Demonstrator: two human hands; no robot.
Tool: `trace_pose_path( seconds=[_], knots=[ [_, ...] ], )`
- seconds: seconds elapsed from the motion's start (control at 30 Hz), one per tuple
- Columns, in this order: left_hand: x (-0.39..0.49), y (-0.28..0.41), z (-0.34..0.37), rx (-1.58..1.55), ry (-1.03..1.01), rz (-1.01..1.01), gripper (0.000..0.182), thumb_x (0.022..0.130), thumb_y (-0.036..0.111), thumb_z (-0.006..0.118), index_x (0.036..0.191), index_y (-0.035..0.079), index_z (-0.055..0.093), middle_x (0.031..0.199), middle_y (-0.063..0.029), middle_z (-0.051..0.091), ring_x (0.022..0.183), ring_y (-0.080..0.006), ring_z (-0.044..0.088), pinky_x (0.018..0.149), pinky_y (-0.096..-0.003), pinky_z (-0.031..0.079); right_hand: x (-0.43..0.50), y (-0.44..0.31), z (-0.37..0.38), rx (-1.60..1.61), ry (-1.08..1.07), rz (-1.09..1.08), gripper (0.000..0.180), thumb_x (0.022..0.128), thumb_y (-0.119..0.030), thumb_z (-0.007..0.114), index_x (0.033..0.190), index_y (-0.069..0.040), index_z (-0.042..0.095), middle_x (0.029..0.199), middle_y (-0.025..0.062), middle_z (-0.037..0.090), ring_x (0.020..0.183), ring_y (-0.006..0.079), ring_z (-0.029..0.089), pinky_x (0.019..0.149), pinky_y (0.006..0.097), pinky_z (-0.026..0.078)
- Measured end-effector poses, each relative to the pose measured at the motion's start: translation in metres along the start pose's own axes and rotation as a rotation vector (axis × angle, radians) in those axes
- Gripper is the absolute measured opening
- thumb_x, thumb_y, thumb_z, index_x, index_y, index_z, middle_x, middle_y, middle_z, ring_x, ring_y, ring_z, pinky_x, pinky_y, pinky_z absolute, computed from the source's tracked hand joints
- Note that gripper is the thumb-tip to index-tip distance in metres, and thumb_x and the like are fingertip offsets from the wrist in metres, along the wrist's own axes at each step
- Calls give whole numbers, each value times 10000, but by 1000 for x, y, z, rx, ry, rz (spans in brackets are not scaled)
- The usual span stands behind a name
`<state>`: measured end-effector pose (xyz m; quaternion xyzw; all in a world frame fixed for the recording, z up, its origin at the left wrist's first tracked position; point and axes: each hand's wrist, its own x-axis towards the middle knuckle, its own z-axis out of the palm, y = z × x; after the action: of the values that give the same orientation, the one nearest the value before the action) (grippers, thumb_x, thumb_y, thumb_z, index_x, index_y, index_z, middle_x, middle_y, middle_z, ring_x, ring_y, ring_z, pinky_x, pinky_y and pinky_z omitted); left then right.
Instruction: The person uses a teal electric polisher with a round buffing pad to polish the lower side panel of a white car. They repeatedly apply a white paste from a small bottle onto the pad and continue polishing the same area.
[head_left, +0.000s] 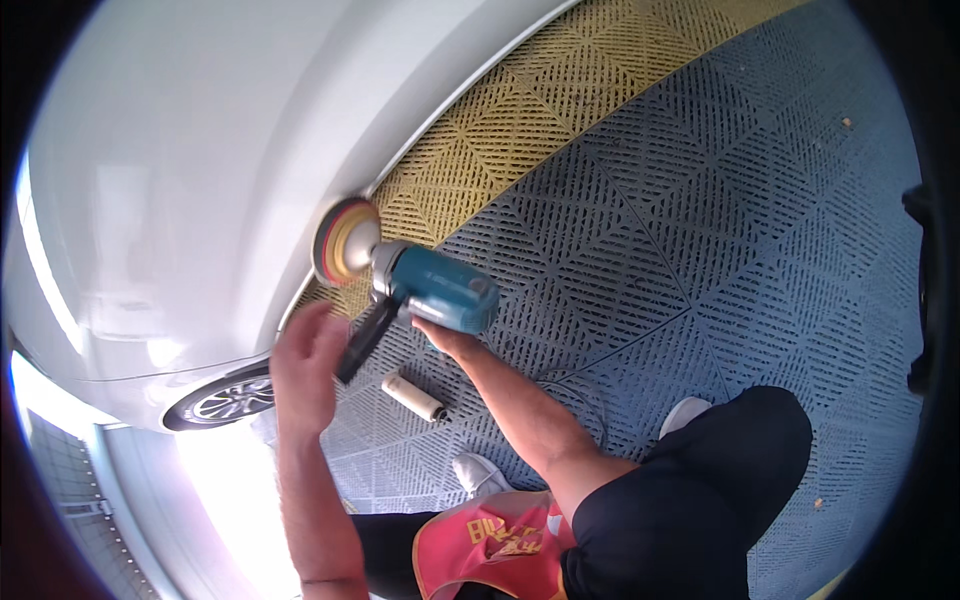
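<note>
My right hand (444, 337) grips the teal rotary polisher (446, 289) from beneath, its fingers mostly hidden by the tool body. The polisher's round pad (346, 241), with black, red and yellow layers, faces the lower side panel of a white car (187, 187). Whether the pad touches the paint cannot be told. A black side handle (367, 341) sticks out from the tool's head. Beside that handle my left hand (306, 367) is raised and blurred, fingers loosely bent, with nothing seen in it.
A cream bottle with a black cap (411, 397) lies on the grey slatted floor tiles (615, 225). Yellow tiles (480, 150) run along the car. A cable (592, 397) trails near my legs. The car's wheel (232, 401) is at left. I wear a red apron (487, 544).
</note>
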<state>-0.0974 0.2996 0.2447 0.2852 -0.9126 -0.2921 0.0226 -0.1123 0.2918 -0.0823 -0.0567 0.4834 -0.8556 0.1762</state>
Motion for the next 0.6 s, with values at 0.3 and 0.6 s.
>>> trace_pose_path(
  seconds=[0.3, 0.6],
  knots=[
    [29, 106, 64, 803, -267, 168, 455, 1030, 357, 760, 1396, 90, 714, 1058, -240, 783, 985, -444, 763, 867, -502, 585, 61, -42, -72, -203, 168, -124, 389, 1012, -234, 796, 1353, -106, 658, 1246, 81, 735, 1142, 219, 720, 1015, 377, 629],
    [31, 112, 75, 779, -243, 63, 412, 1035, 333, 727, 1347, 66, 715, 959, -227, 787, 944, -440, 768, 855, -512, 591, 51, -78, -61, -7, 121, -66, 680, 962, -243, 867, 1543, -91, 547, 1454, 124, 666, 1320, 292, 640, 1174, 423, 522]
  ],
)
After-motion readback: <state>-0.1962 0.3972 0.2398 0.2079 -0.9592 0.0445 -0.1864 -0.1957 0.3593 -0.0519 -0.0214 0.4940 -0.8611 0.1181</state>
